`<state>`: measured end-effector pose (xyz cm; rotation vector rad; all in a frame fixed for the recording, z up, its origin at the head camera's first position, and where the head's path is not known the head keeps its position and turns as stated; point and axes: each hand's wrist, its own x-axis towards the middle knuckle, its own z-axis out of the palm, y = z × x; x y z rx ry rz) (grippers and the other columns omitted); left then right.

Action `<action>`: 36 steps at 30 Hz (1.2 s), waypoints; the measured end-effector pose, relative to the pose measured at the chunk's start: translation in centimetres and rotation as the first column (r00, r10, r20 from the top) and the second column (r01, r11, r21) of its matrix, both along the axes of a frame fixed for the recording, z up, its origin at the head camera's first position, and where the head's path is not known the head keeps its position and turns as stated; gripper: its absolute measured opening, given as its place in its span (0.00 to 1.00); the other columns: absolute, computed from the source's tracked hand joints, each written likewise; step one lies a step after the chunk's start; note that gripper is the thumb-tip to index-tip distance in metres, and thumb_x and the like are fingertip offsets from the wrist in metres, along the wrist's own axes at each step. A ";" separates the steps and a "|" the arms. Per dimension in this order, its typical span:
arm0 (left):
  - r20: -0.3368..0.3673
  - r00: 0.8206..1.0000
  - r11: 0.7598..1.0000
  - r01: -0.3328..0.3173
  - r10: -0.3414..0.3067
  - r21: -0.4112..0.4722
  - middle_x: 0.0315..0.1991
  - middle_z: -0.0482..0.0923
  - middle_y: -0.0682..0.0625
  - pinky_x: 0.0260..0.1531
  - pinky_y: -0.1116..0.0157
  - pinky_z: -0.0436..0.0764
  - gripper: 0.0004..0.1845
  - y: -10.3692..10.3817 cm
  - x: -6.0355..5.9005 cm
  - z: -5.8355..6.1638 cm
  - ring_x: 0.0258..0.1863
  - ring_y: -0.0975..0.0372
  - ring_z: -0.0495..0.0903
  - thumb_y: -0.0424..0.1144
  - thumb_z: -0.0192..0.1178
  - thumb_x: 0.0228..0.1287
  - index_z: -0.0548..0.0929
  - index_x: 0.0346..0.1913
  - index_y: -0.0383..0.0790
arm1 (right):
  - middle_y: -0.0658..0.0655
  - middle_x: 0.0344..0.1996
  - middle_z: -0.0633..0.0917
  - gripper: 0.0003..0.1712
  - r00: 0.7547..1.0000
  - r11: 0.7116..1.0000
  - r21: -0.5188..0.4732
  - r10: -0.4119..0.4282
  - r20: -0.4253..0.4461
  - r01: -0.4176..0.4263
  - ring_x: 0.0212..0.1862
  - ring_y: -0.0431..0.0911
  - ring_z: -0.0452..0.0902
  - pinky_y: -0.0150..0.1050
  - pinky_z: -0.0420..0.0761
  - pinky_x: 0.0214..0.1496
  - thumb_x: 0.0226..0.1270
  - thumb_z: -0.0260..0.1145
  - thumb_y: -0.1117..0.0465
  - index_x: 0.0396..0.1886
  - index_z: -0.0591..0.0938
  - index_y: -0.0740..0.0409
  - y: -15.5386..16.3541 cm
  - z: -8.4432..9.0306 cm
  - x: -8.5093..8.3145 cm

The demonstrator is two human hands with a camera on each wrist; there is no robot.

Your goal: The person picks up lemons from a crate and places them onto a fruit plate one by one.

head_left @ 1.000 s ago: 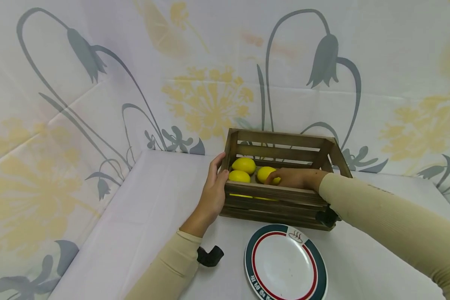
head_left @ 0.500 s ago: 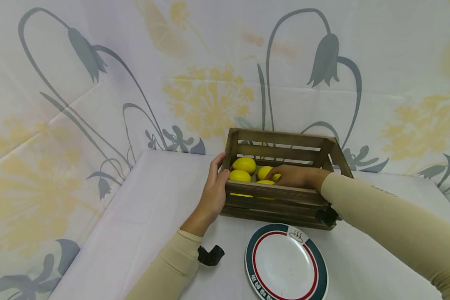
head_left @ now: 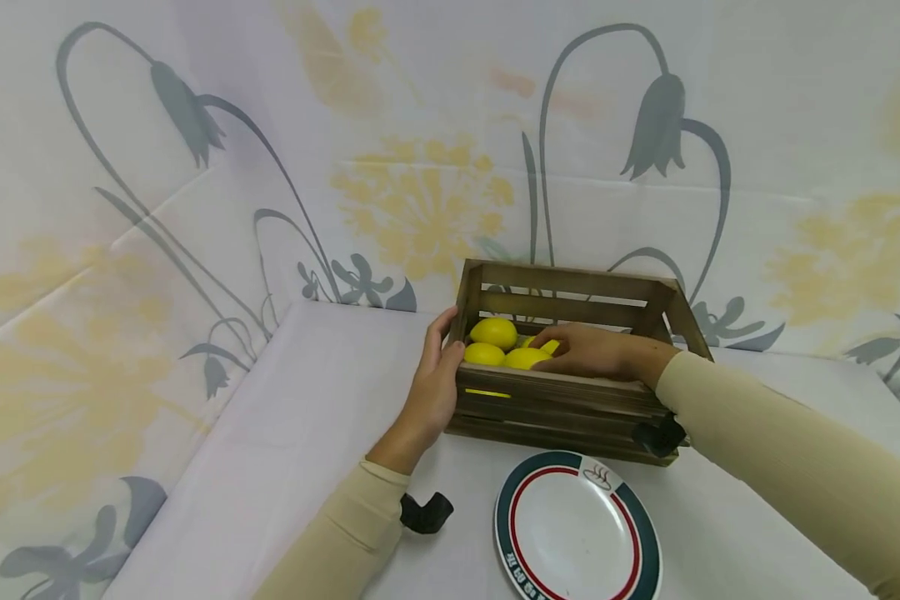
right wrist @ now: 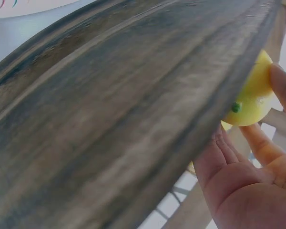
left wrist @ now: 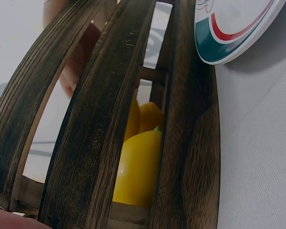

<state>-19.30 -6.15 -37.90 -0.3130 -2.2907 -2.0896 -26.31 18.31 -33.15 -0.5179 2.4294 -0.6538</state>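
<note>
A dark wooden slatted crate (head_left: 562,398) stands on the white cloth and holds several yellow lemons. My left hand (head_left: 450,340) grips the crate's left end, thumb over the top rail. My right hand (head_left: 551,347) reaches inside the crate and holds one lemon (head_left: 525,359) near the front wall. In the right wrist view my fingers (right wrist: 282,88) curl round that lemon (right wrist: 251,98), just behind the crate's rail (right wrist: 109,119). Two more lemons (head_left: 493,332) lie at the crate's left end. The left wrist view shows a lemon (left wrist: 138,167) through the slats.
A white plate (head_left: 577,533) with a green and red rim lies just in front of the crate. Its edge (left wrist: 229,28) also shows in the left wrist view. Flower-print cloth walls stand close behind and to the left. Bare cloth lies to the crate's left.
My right hand has taken hold of one lemon and drawn it up and toward the crate's front wall. The left hand stays on the crate's end.
</note>
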 end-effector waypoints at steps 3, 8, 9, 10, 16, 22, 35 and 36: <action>0.001 1.000 1.000 0.000 0.000 -0.001 0.81 0.44 0.57 0.79 0.42 0.45 0.26 0.0 0.0 0.0 0.81 0.58 0.40 0.44 0.36 0.80 0.53 0.77 0.62 | 0.66 0.69 0.72 0.37 1.000 0.999 -0.043 -0.024 0.005 0.024 0.67 0.61 0.72 0.59 0.74 0.68 0.70 0.62 0.39 0.72 0.69 0.52 0.1 0.2 0.1; -0.002 1.000 1.000 -0.005 0.005 0.006 0.81 0.44 0.58 0.78 0.42 0.45 0.26 0.1 0.1 -0.1 0.81 0.57 0.41 0.44 0.36 0.80 0.53 0.77 0.62 | 0.66 0.68 0.73 0.37 0.998 0.989 -0.141 -0.048 0.034 0.052 0.64 0.58 0.75 0.52 0.80 0.63 0.70 0.64 0.43 0.71 0.68 0.55 0.1 0.7 0.2; -0.002 1.000 1.000 -0.010 0.010 0.006 0.81 0.44 0.58 0.78 0.42 0.45 0.27 0.1 0.1 -0.1 0.81 0.57 0.41 0.44 0.36 0.80 0.53 0.77 0.62 | 0.67 0.67 0.74 0.37 0.998 0.986 -0.158 -0.053 0.040 0.059 0.62 0.57 0.76 0.50 0.82 0.61 0.70 0.64 0.43 0.71 0.67 0.56 0.1 0.8 0.3; -0.005 1.000 1.000 -0.014 0.014 0.007 0.81 0.44 0.59 0.78 0.41 0.45 0.27 0.1 0.1 -0.1 0.81 0.56 0.41 0.44 0.36 0.80 0.53 0.77 0.61 | 0.67 0.65 0.75 0.37 0.997 0.983 -0.172 -0.060 0.043 0.066 0.60 0.56 0.78 0.48 0.83 0.60 0.70 0.65 0.44 0.71 0.67 0.57 0.1 1.0 0.3; -0.021 1.000 1.000 -0.005 0.005 0.013 0.80 0.44 0.61 0.78 0.42 0.45 0.27 0.3 -0.1 0.2 0.81 0.57 0.41 0.43 0.36 0.80 0.53 0.78 0.60 | 0.67 0.62 0.77 0.35 0.995 0.967 -0.234 -0.096 0.039 0.102 0.55 0.52 0.81 0.46 0.85 0.57 0.71 0.65 0.47 0.70 0.68 0.56 0.4 1.8 0.9; -0.015 1.000 1.000 -0.003 0.003 0.015 0.80 0.46 0.60 0.79 0.45 0.48 0.27 0.4 -0.2 0.1 0.81 0.58 0.43 0.43 0.37 0.80 0.53 0.78 0.57 | 0.67 0.63 0.75 0.32 0.992 0.926 -0.358 -0.108 0.058 0.122 0.55 0.53 0.80 0.44 0.86 0.55 0.72 0.65 0.50 0.69 0.67 0.56 0.6 2.2 1.7; -0.088 0.995 0.999 -0.041 0.037 -0.036 0.80 0.48 0.55 0.79 0.46 0.52 0.26 0.2 -0.1 -0.2 0.80 0.54 0.49 0.43 0.34 0.81 0.55 0.78 0.52 | 0.60 0.61 0.76 0.34 0.968 0.903 -0.401 -0.220 -0.122 0.154 0.46 0.48 0.87 0.46 0.84 0.59 0.70 0.65 0.43 0.71 0.68 0.46 1.3 4.3 5.3; -0.104 0.994 0.997 -0.052 0.045 -0.059 0.80 0.48 0.56 0.79 0.47 0.52 0.26 0.2 -0.1 -0.2 0.80 0.55 0.49 0.43 0.35 0.81 0.57 0.78 0.51 | 0.61 0.61 0.76 0.33 0.966 0.900 -0.409 -0.223 -0.132 0.152 0.46 0.48 0.87 0.44 0.84 0.59 0.70 0.64 0.44 0.71 0.68 0.46 1.4 4.4 5.7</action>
